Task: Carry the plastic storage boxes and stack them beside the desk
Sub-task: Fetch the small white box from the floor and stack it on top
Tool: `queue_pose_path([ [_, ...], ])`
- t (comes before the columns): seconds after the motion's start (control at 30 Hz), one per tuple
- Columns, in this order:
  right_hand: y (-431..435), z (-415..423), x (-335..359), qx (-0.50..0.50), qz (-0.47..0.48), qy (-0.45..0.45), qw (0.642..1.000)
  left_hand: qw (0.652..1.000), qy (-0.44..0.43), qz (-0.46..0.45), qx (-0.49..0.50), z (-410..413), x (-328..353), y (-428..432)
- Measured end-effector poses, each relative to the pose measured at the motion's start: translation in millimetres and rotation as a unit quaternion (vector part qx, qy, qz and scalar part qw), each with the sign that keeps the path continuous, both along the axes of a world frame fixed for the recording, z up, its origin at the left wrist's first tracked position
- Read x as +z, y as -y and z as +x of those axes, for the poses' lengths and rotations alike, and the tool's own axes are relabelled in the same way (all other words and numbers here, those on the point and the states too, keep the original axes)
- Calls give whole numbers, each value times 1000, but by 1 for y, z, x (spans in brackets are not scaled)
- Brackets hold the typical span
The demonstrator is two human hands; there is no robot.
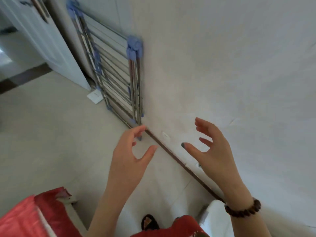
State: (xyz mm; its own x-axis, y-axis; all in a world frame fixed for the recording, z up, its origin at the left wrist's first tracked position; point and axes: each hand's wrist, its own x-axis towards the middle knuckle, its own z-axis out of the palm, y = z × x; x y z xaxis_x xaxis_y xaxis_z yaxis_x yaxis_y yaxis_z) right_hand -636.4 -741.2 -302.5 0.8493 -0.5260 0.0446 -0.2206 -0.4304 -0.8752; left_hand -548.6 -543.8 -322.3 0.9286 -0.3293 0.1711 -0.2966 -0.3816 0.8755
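Observation:
My left hand [131,151] and my right hand [212,147] are raised in front of me, both empty, fingers spread and curled. They hover over the pale floor near the dark skirting board [172,156] at the foot of the white wall. A white rounded object [213,218], possibly a plastic box, shows at the bottom right, under my right wrist with its bead bracelet. I see no desk in this view.
A folded metal drying rack [118,79] with blue joints leans on the wall ahead. A white door [47,40] stands open at the left. A red bag or cover [30,216] lies at the bottom left. A flat white item [95,96] lies by the rack.

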Motion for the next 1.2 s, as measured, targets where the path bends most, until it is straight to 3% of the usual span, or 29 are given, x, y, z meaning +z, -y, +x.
queue_pose_path([
  [0.37,-77,158,0,200,17,19,980,975,0,-18,220,83,-11,-100],
  [0.77,-150,357,14,414,44,11,909,914,35,-39,403,208,2,-160],
  [1.2,-262,512,25,539,45,22,841,848,49,-40,527,303,14,-245],
])
